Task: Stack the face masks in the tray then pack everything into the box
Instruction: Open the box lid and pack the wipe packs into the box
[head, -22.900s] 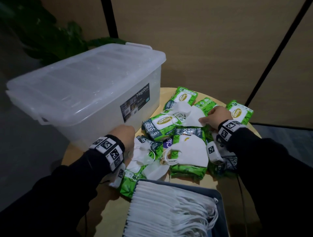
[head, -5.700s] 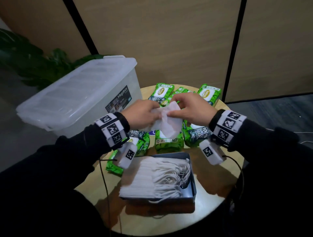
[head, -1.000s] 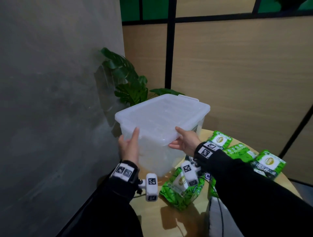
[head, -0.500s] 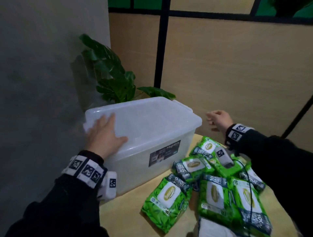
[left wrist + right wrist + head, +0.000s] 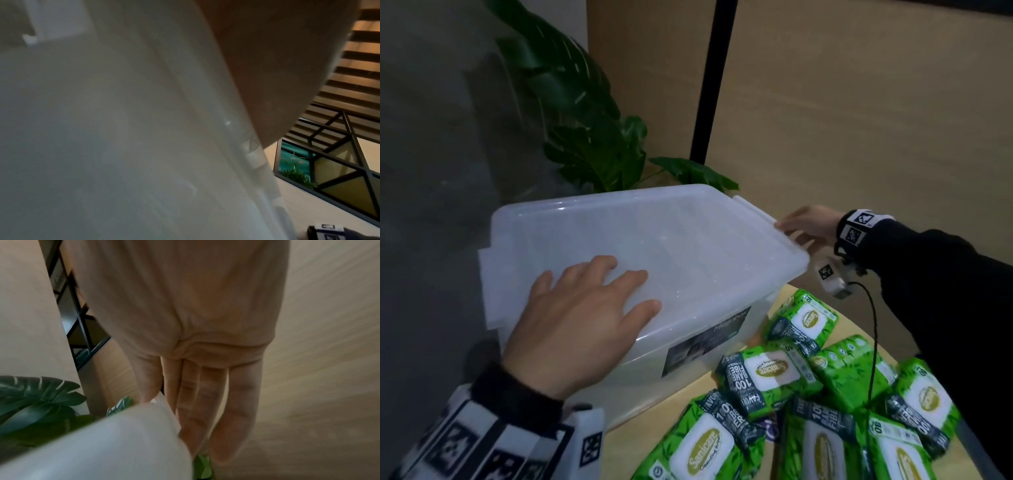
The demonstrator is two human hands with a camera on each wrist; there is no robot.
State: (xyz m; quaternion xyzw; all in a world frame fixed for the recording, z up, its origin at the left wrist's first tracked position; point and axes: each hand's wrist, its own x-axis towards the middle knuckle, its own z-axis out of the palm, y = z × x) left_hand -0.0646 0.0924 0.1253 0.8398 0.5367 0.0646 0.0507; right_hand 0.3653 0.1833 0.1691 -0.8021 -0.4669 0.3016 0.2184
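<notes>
A translucent plastic box (image 5: 722,329) with its lid (image 5: 688,236) on stands at the left of the round wooden table (image 5: 681,394). My left hand (image 5: 599,301) lies flat on the near left part of the lid, fingers spread; the left wrist view is filled by the box wall (image 5: 102,129) and my palm (image 5: 287,65). My right hand (image 5: 801,224) touches the lid's far right edge with straight fingers (image 5: 205,402), the lid's edge (image 5: 123,443) lying between thumb and fingers. Neither the tray nor any face mask is in view.
Several green wipes packs (image 5: 767,373) lie in a heap on the table right of the box. A potted plant (image 5: 585,120) stands behind the box against a grey wall. A black cable (image 5: 873,342) hangs from my right wrist over the packs.
My right hand has come in from the air to the lid's far right edge. My left hand stays flat on the lid, a little nearer its middle.
</notes>
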